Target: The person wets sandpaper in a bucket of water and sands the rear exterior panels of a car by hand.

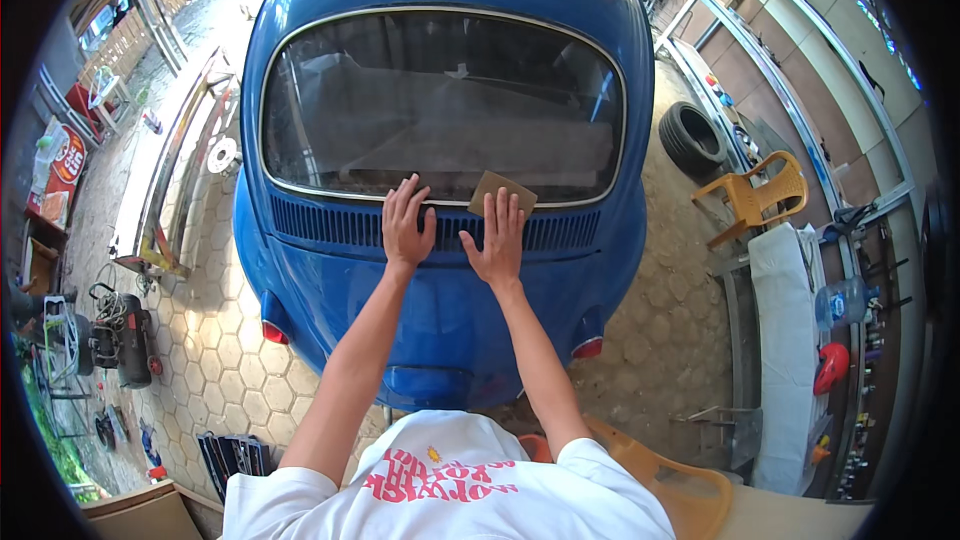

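Note:
Before me is the rear of a blue Volkswagen Beetle-type car (337,270). Its rear window (450,105) has a bright trim, with a slotted air vent (326,223) in the body below. My left hand (407,225) lies over the vent and lower trim, fingers spread and holding nothing. To its right, my right hand (496,240) keeps its fingers flat on a square brown sheet (487,184), apparently sandpaper, at the window's lower edge. The sheet lies across the trim, partly hidden by those fingers.
On the right are a tyre (691,139), a yellow plastic chair (761,191) and a cloth-covered bench (784,360). An air compressor (131,341) and a metal frame (161,172) stand left. Another orange-yellow chair (694,476) is close by my right arm.

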Available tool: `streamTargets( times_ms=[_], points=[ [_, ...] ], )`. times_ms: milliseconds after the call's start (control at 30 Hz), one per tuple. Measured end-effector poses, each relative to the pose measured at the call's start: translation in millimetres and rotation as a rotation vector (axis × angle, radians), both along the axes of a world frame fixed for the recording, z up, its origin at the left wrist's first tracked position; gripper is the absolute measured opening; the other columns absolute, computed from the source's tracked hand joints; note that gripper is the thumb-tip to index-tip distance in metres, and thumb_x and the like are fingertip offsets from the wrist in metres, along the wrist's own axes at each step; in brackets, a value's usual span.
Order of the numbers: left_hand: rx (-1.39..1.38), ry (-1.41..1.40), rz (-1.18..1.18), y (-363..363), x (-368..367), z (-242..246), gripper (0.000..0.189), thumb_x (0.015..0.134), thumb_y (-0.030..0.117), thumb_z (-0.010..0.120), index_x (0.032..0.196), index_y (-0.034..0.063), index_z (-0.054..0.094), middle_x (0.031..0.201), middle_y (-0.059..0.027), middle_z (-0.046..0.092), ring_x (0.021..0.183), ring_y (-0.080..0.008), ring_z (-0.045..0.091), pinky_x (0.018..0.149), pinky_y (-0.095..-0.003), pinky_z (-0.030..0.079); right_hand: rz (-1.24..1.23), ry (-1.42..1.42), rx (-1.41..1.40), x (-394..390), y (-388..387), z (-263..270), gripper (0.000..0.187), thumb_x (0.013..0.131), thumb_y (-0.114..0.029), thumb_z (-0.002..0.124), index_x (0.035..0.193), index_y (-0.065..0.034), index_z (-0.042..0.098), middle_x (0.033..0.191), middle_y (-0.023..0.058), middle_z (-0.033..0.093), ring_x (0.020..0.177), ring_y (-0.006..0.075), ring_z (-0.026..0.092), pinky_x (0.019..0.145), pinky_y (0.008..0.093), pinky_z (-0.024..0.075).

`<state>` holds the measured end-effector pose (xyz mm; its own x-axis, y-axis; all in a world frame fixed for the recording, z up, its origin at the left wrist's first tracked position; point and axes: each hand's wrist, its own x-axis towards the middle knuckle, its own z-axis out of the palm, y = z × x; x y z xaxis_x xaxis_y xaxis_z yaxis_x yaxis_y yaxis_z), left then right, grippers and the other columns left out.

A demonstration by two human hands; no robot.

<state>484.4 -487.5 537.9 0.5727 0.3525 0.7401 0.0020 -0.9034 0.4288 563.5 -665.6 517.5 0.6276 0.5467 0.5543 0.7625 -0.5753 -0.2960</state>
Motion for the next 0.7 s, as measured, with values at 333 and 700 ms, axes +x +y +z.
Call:
streamTargets(
  times_ms=[333,700],
  points=[
    [-0.022,0.001,-0.012,-3.9,-2.6,-8.3,0.035,0.091,0.016,0.062,0.125,0.0070,0.065,0.146,-0.0123,0.056,0.137,-0.0343,0.049,0.117,-0.0509,0.033,-0.069,0.110,-0.042,-78.3,-34.8,-69.5,0.089,0.099,-0.057,0.050,0.162,-0.0019,0.018,0.169,0.0221,0.012,0.156,0.0428,0.006,0.123,0.0600,0.0087],
    [0.013,0.007,0.008,-0.2,-4.0,-14.6,0.034,0.091,0.016,0.061,0.124,0.0084,0.066,0.146,-0.0110,0.056,0.136,-0.0329,0.051,0.117,-0.0493,0.035,-0.175,0.247,0.074,-96.3,-9.1,-85.0,0.092,0.101,-0.062,0.041,0.162,0.0005,0.012,0.169,0.0257,0.004,0.155,0.0480,-0.002,0.121,0.0640,0.0026]
  ],
)
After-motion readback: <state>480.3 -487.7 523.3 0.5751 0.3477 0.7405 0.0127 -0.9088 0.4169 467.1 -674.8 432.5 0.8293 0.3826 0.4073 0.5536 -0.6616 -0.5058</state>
